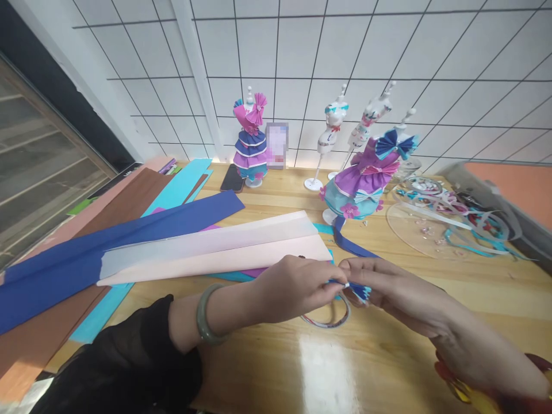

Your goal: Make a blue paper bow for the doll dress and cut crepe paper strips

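Note:
A small blue pleated paper bow (361,292) is pinched between both hands above the table's near half. My left hand (284,290), a green bangle on its wrist, is closed on the bow's middle, where a small white bit shows. The fingers of my right hand (397,287) are closed round the bow's right end and partly hide it. Below my hands a thin ring-shaped roll of tape (326,325) lies on the wood. A dark blue paper strip (351,244) runs from the dressed mannequin towards my right hand.
Pale pink (250,253), dark blue (129,244) and brown (125,201) paper sheets spread over the left. Small mannequins in paper dresses (250,144) (357,178) and two undressed ones (332,126) stand at the back, near a phone (233,178). Ribbons (478,221) lie heaped on the right.

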Tool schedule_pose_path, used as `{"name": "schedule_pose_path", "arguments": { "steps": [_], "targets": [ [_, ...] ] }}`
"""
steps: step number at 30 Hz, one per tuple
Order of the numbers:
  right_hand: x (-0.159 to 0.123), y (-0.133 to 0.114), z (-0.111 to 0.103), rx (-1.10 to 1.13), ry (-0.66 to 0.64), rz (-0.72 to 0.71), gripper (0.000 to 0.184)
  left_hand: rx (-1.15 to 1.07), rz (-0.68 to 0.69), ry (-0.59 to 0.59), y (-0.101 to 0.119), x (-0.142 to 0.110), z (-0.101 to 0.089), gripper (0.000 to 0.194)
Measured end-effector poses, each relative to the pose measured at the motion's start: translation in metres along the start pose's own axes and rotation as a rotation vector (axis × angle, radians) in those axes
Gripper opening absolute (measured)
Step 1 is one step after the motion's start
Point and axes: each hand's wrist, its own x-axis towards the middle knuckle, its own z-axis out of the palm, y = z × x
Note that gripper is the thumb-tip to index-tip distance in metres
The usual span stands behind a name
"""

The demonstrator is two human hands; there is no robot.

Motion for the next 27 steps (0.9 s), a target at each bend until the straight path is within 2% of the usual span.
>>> {"name": "schedule_pose_path", "arguments": {
  "steps": [5,8,10,14,18,24,27],
  "targets": [
    [0.009,0.020,-0.004,0.046,0.153,-0.208,0.022,-0.393,-0.374,0.049,0.002,0.006,-0.004,0.010],
    [0.013,0.032,-0.001,0.029,0.159,-0.332,0.019,-0.544,-0.511,0.080,0.002,0.008,-0.004,0.011],
    [0.014,0.036,0.004,0.036,0.136,-0.377,0.019,-0.580,-0.555,0.120,0.001,0.008,-0.003,0.010],
    [0.016,0.036,0.017,0.118,0.109,-0.400,0.019,-0.503,-0.549,0.202,-0.002,0.007,0.000,0.011],
    [0.017,0.034,0.027,0.199,0.144,-0.412,0.024,-0.382,-0.511,0.244,-0.004,0.005,0.002,0.011],
    [0.018,0.036,0.033,0.101,0.341,-0.444,0.027,-0.346,-0.473,0.264,-0.005,0.002,0.004,0.013],
    [0.018,0.041,0.035,0.066,0.364,-0.381,0.029,-0.310,-0.450,0.308,-0.006,0.002,0.004,0.013]
  ]
}}
